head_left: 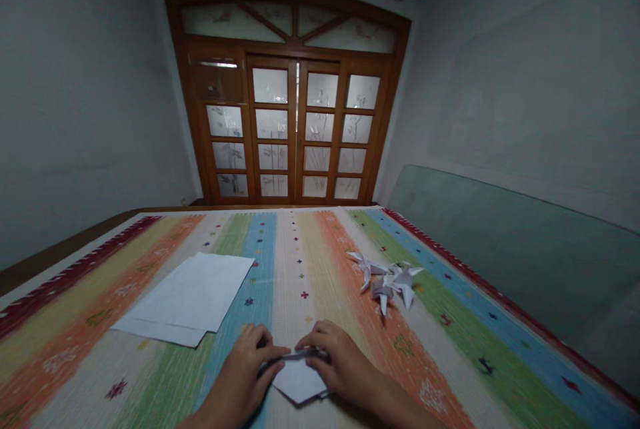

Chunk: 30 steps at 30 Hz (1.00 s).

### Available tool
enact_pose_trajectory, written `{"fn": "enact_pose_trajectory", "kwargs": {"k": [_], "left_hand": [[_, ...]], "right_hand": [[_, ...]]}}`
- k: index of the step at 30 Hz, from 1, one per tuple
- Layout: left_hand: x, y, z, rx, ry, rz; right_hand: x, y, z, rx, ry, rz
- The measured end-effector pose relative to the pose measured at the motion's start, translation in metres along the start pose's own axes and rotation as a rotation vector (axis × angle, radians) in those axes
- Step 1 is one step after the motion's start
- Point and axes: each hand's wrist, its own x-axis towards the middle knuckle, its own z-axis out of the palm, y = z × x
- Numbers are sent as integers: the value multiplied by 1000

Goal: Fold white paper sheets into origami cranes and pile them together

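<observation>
Near the front of the table, a folded piece of white paper point(300, 382) lies between my two hands, its pointed end toward me. My left hand point(250, 362) pinches the left end of its far edge between thumb and fingers. On the other side, my right hand point(337, 359) grips the right end of that same edge. The edge between the thumbs is raised in a narrow, shaded fold. Several folded white paper cranes point(385, 279) sit in a cluster beyond my right hand. To the far left of my hands is a stack of white paper sheets point(193, 296).
A striped, multicoloured cloth point(165, 389) covers the table. Along the right side stands a pale green panel point(500, 236) against the wall. Wooden doors with glass panes point(295, 129) are behind the table's far edge.
</observation>
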Motion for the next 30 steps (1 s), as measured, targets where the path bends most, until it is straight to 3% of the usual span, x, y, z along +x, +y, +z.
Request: {"fn": "enact_pose_trajectory", "kwargs": {"k": [6, 10, 15, 24, 30], "left_hand": [[3, -11, -7, 197, 25, 335], [5, -13, -8, 225, 50, 420], [5, -9, -13, 221, -3, 388], [5, -18, -32, 82, -182, 239], [4, -25, -39, 55, -253, 218]], "right_hand": [[3, 11, 5, -78, 62, -186], [5, 13, 3, -149, 53, -363], [7, 15, 1, -261, -12, -433], [5, 2, -12, -397, -186, -356], [-2, -9, -15, -368, -207, -265]]}}
